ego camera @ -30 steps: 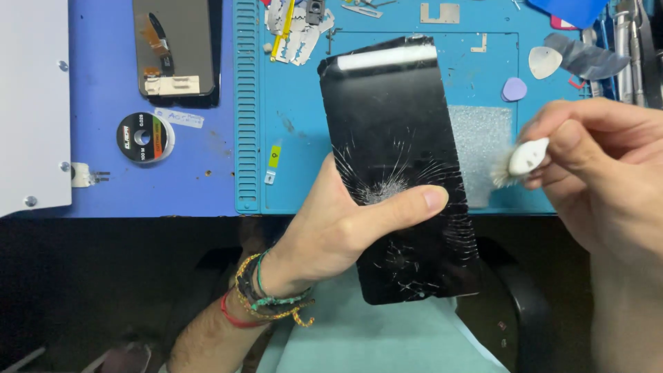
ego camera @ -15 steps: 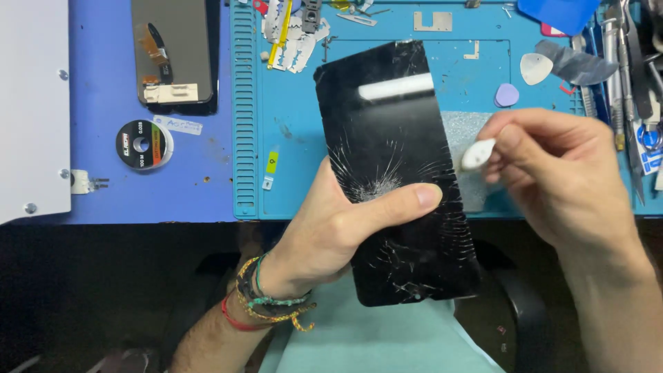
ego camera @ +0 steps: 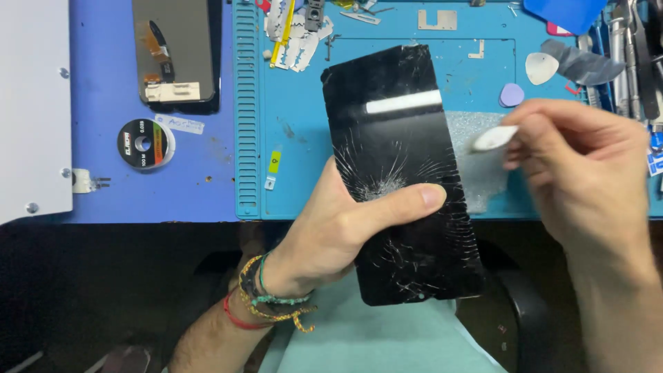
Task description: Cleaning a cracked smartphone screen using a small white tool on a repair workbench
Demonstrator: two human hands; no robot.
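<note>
Since the earlier frame the right hand (ego camera: 587, 179), pinching a white pick (ego camera: 492, 138), has drawn nearer the cracked phone (ego camera: 400, 179) that the left hand (ego camera: 345, 228) clamps above the blue surface (ego camera: 290, 124); a slip could cut fingers on splintered glass.

Cracked phone screen (ego camera: 400, 173): black rectangle, tilted, held in the left hand (ego camera: 338, 228) over the near edge of the teal mat (ego camera: 290, 159); cracks fan out from the middle and run to the lower end.

Second screen panel (ego camera: 176, 52): dark grey, face down, far left on the blue mat (ego camera: 103, 90), orange flex cable and pale strip showing.

Small white label (ego camera: 178, 124): just below that panel.

Yellow-and-white sticker (ego camera: 273, 168): left part of the teal mat.
</note>
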